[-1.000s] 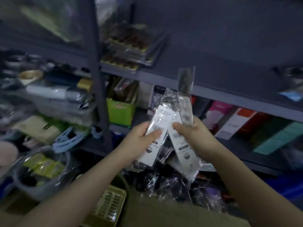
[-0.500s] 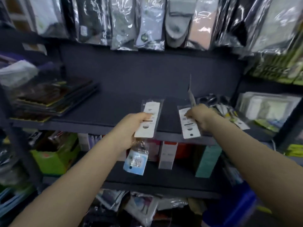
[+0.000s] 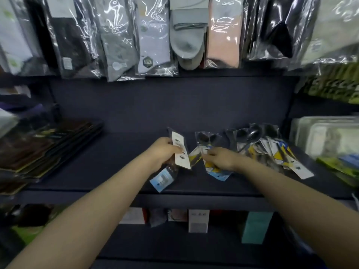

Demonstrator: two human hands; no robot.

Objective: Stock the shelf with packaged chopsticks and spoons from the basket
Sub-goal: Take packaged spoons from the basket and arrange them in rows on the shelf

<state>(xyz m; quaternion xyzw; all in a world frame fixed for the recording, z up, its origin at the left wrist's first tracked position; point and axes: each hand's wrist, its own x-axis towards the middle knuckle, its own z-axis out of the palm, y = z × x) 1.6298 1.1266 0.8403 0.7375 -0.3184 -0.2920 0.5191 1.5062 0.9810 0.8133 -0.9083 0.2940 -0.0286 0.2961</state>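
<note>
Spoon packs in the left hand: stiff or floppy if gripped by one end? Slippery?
The spoon packs in the left hand probably stay fairly straight: the white backing card shows no sag. Glossy plastic sleeves likely slide against each other. Probably light, since a few fingers hold them.

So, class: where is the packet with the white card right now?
Centre of the head view, gripped in the left hand, the white-card packet is above the dark shelf.

Shop: shelves (image 3: 174,197) of packaged socks (image 3: 153,35)

Bare shelf (image 3: 120,167) centre-left, dark box stack (image 3: 44,146) far left, spoon pkts (image 3: 272,150) crowding right, socks (image 3: 151,35) hanging overhead
</note>
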